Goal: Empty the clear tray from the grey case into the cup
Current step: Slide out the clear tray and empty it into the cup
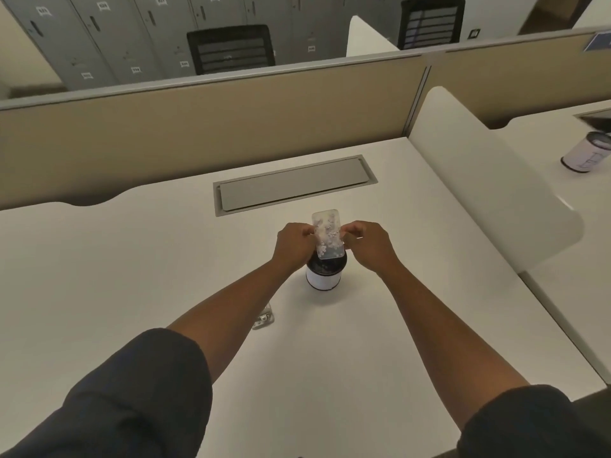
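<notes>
A clear tray (pixel 327 234) with several small pale pieces in it is held tilted over the cup (pixel 323 279), its near end dipping into the cup's dark mouth. My left hand (pixel 293 242) pinches the tray's left edge and my right hand (pixel 368 244) pinches its right edge. The cup is white with a dark rim and stands upright on the white desk (pixel 132 266). A small grey case (pixel 263 317) lies on the desk beside my left forearm, mostly hidden by it.
A grey cable flap (pixel 294 185) is set into the desk behind the cup. A tan partition (pixel 198 127) runs along the back and a white divider (pixel 489 180) stands at the right. A second cup (pixel 585 155) sits on the neighbouring desk.
</notes>
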Demonstrator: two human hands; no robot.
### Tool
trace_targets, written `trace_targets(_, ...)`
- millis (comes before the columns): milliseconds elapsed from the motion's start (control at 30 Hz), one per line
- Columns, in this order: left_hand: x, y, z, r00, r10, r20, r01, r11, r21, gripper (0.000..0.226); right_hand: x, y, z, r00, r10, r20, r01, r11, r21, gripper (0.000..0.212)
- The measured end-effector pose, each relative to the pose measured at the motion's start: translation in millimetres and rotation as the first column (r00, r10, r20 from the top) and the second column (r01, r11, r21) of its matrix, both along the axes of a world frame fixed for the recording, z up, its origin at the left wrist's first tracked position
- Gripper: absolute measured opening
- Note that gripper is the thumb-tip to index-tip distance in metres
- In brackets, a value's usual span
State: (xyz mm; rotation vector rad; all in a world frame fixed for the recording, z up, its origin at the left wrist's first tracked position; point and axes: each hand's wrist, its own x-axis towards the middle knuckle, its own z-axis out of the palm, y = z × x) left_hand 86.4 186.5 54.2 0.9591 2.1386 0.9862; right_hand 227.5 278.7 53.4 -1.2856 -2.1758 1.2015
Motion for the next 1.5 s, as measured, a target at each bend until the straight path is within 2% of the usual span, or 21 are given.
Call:
trace_targets(167, 2.2, 0.5, -8.5, 0.983, -0.031, -0.181, 0.038, 0.999, 0.031, 0.023, 4.3, 0.5, -8.5, 0.999, 0.031, 0.039, -0.035, 0.995, 0.094, 0.014)
trace_targets(367, 3.4, -8.0, -12.6, 0.973, -0.039, -0.227, 0.048, 0.998, 0.035, 0.033, 5.6, -4.4, -14.7, 0.996, 0.067, 0.051, -0.075, 0.982, 0.173, 0.016)
trace_targets(533, 6.2, -12.2, -8.2, 0.953, -0.068, -0.295, 0.064, 0.998, -0.022, 0.031, 7.1, -9.4, -16.2, 0.992, 0.094, 0.085, -0.112, 0.967, 0.228, 0.018)
trace_targets(667, 10.2, -13.7, -4.5, 0.928, -0.093, -0.361, 0.077, 0.995, -0.06, 0.039, 6.2, -14.2, -14.9, 0.989, 0.083, 0.119, -0.111, 0.962, 0.251, 0.025)
trace_targets(833, 13.2, -15.6, -3.5, 0.871, -0.147, -0.468, 0.11, 0.988, -0.105, 0.025, 8.9, -17.5, -14.7, 0.986, 0.059, 0.159, -0.105, 0.949, 0.298, 0.011)
trace_targets(933, 12.3, -16.1, -3.4, 0.856, -0.18, -0.485, 0.136, 0.983, -0.125, 0.023, 11.1, -19.8, -11.2, 0.989, 0.052, 0.14, -0.095, 0.944, 0.316, 0.017)
trace_targets(1067, 11.1, -17.7, -2.7, 0.842, -0.227, -0.49, 0.184, 0.974, -0.136, 0.03, 12.3, -19.1, -12.2, 0.986, 0.042, 0.16, -0.099, 0.925, 0.366, 0.015)
trace_targets(1133, 11.6, -19.2, -1.7, 0.842, -0.232, -0.487, 0.195, 0.973, -0.127, 0.027, 12.6, -18.3, -14.6, 0.987, 0.032, 0.157, -0.091, 0.919, 0.384, 0.015)
trace_targets(1233, 11.1, -21.4, -5.0, 0.85, -0.199, -0.488, 0.178, 0.98, -0.089, 0.02, 13.5, -17.9, -18.7, 0.993, 0.035, 0.11, -0.079, 0.904, 0.419, 0.016)
trace_targets(1433, 9.6, -27.0, -12.5, 0.883, -0.136, -0.45, 0.118, 0.991, -0.067, 0.036, 13.1, -21.9, -23.5, 0.997, 0.068, 0.032, -0.075, 0.867, 0.492, 0.019)
trace_targets(1500, 10.2, -28.7, -13.2, 0.887, -0.112, -0.448, 0.095, 0.994, -0.06, 0.035, 13.1, -25.4, -22.3, 0.997, 0.079, 0.004, -0.07, 0.852, 0.519, 0.017)
